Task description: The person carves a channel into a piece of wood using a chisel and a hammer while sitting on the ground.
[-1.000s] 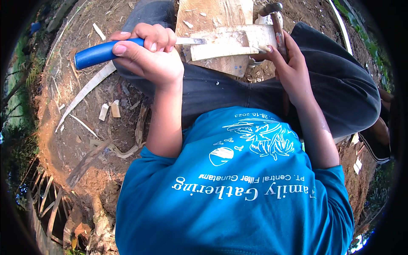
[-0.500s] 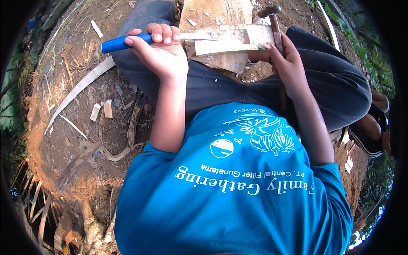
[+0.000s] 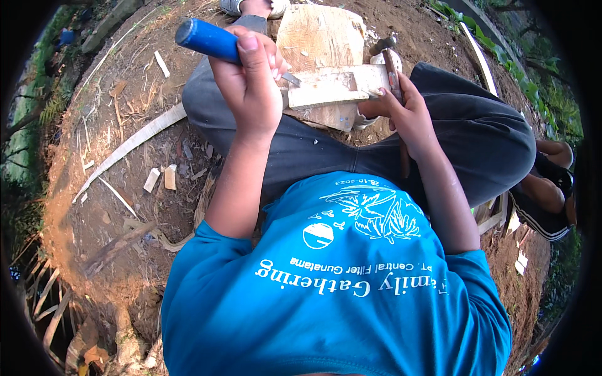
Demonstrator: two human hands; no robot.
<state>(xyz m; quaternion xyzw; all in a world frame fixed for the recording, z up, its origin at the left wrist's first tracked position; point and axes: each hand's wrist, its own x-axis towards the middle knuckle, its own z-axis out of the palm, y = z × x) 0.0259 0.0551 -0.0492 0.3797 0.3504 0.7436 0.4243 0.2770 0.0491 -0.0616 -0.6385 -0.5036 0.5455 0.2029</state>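
1. The left hand (image 3: 251,88) is clenched around a blue-handled chisel (image 3: 210,41), whose metal blade slants down to a pale wood strip (image 3: 329,88).
2. The right hand (image 3: 401,109) is closed on the strip's right end, pinning a hammer (image 3: 392,59) against it (head up, handle running down through the palm).
3. The strip lies crosswise over a flat wooden block (image 3: 320,37), above the person's lap in dark grey trousers (image 3: 476,131).
4. Wood chips (image 3: 162,177) and a long curved sliver (image 3: 132,144) lie well apart on the bare earth to the left.
5. A blue printed T-shirt (image 3: 326,301) fills the foreground.
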